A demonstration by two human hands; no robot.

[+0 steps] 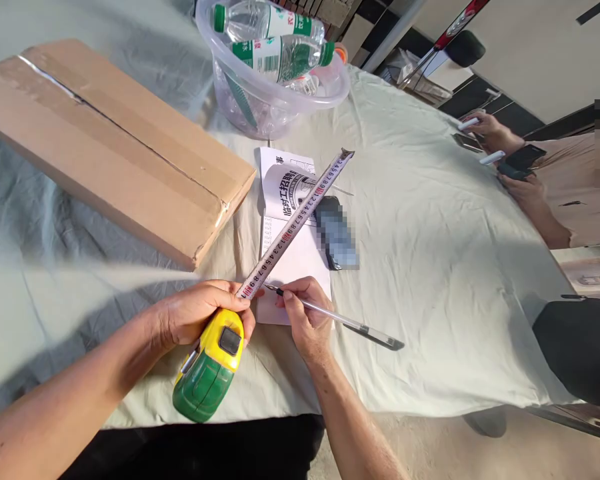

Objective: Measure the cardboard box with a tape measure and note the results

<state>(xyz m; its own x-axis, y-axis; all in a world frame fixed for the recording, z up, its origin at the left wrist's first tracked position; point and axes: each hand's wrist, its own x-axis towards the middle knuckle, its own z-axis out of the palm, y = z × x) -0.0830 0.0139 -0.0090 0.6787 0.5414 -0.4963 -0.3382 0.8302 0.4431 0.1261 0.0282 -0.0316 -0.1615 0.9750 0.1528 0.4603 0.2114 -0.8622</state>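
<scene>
My left hand is closed on a yellow and green tape measure, fingers and thumb at its mouth where the blade comes out. The pulled-out blade slants up and away to the right, over an opened notebook with black printing on its far sheet. In my right hand is a clear pen with a black end, its tip close to the blade's near end. Whether tip and blade touch, I cannot tell. Just right of the notebook lies a dark phone, partly over its page.
A taped cardboard box lies at the left. Behind the notebook stands a clear plastic tub holding several bottles. On the far right a person holds a phone and a white object at the table's edge. A dark round stool seat is below.
</scene>
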